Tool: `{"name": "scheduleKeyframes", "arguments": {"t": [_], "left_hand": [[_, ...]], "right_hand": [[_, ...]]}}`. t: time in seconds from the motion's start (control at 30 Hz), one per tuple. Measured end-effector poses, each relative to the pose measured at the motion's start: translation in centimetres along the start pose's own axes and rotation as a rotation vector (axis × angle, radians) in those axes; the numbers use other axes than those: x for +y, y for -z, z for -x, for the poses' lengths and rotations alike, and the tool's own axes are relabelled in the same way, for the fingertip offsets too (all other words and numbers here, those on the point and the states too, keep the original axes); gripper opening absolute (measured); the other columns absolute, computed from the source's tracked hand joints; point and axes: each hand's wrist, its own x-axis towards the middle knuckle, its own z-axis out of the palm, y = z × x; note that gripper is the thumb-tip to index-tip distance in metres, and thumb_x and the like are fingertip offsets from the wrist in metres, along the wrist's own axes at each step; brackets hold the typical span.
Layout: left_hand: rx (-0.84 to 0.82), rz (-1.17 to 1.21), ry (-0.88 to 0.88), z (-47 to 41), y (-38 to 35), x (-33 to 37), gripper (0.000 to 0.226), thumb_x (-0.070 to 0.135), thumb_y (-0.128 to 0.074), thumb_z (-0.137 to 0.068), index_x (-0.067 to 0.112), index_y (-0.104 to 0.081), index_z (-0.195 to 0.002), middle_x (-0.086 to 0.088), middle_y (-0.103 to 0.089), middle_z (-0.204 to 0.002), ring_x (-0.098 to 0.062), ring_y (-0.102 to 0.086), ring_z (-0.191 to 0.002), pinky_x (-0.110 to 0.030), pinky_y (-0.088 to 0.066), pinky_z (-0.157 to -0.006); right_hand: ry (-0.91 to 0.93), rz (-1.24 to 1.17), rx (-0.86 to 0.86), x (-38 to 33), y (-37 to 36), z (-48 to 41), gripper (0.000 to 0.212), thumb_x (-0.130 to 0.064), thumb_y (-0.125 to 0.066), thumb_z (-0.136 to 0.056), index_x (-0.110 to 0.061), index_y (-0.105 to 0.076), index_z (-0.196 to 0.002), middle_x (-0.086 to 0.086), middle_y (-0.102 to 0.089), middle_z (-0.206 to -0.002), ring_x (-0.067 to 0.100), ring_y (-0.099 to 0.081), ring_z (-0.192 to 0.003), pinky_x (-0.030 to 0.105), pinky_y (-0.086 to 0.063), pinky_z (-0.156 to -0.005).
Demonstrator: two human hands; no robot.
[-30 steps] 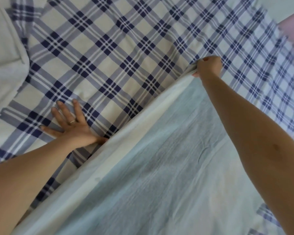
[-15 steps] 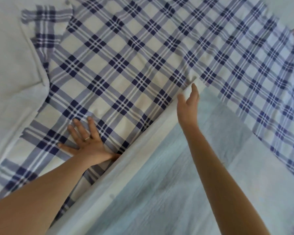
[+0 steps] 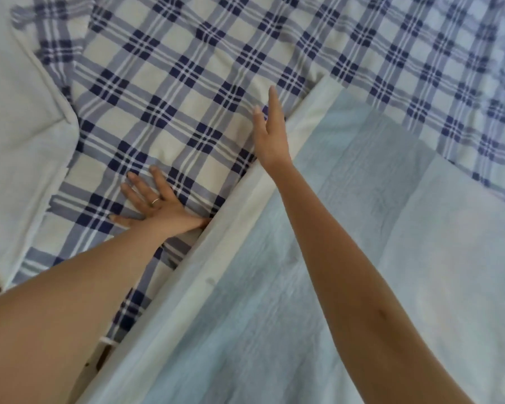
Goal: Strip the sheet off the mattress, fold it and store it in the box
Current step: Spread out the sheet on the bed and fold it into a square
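Observation:
The sheet [image 3: 172, 83] is white with a blue plaid check and covers the upper part of the view. Its pale blue-white underside [image 3: 347, 243] is folded over towards me, with the fold edge running diagonally from lower left to upper right. My left hand [image 3: 152, 202], wearing a ring, presses flat with spread fingers on the plaid side just beside the fold. My right hand [image 3: 270, 132] lies with straight fingers along the fold edge farther up, touching the plaid cloth. No box is in view.
A white padded cover or pillow [image 3: 15, 126] lies at the left edge, partly over the plaid cloth. A strip of dark floor or frame [image 3: 99, 357] shows at the bottom left under my left forearm.
My right hand let go of the sheet's edge it was gripping, opened, and slid back down along the fold towards my left hand. My left hand stayed pressed flat.

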Motion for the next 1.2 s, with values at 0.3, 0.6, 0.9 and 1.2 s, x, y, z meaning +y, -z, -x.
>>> {"name": "scheduleKeyframes", "arguments": {"t": [0.3, 0.6, 0.9, 1.2], "left_hand": [[0.388, 0.237, -0.142, 3.0, -3.1, 2.1, 0.105, 0.04, -0.072, -0.08, 0.015, 0.003, -0.149, -0.014, 0.02, -0.155, -0.029, 0.018, -0.144, -0.06, 0.003, -0.111], [0.677, -0.408, -1.15, 9.3, -20.0, 7.0, 0.061, 0.048, -0.035, -0.086, 0.024, -0.041, -0.142, -0.001, -0.029, -0.154, -0.02, -0.026, -0.142, -0.062, -0.006, -0.109], [0.717, -0.515, -1.07, 9.5, -20.8, 7.4, 0.064, 0.047, -0.029, -0.086, 0.027, -0.03, -0.147, 0.001, -0.023, -0.156, -0.019, -0.022, -0.143, -0.064, -0.006, -0.108], [0.752, -0.453, -1.112, 8.8, -20.9, 5.2, 0.061, 0.043, -0.019, -0.089, 0.026, -0.034, -0.146, 0.003, -0.03, -0.153, -0.018, -0.026, -0.141, -0.062, -0.011, -0.109]], "right_hand": [[-0.206, 0.574, 0.241, 8.9, 3.5, 22.7, 0.074, -0.051, -0.014, -0.089, -0.013, -0.014, -0.152, 0.002, -0.01, -0.16, 0.015, -0.001, -0.147, 0.03, 0.011, -0.118], [-0.396, 0.863, 0.266, 22.8, 22.7, 26.0, 0.062, -0.055, -0.019, -0.095, -0.034, -0.011, -0.152, -0.006, -0.008, -0.16, 0.016, -0.008, -0.147, 0.041, -0.001, -0.119], [-0.076, 0.847, 0.184, 16.4, 13.3, 30.7, 0.064, -0.05, -0.031, -0.092, -0.029, -0.017, -0.151, 0.0, -0.011, -0.16, 0.034, -0.009, -0.146, 0.071, -0.001, -0.108], [-0.251, 0.859, 0.18, 20.7, 14.5, 36.9, 0.069, -0.07, -0.01, -0.084, -0.048, -0.001, -0.148, -0.016, 0.002, -0.159, 0.03, 0.001, -0.147, 0.069, 0.004, -0.108]]}}
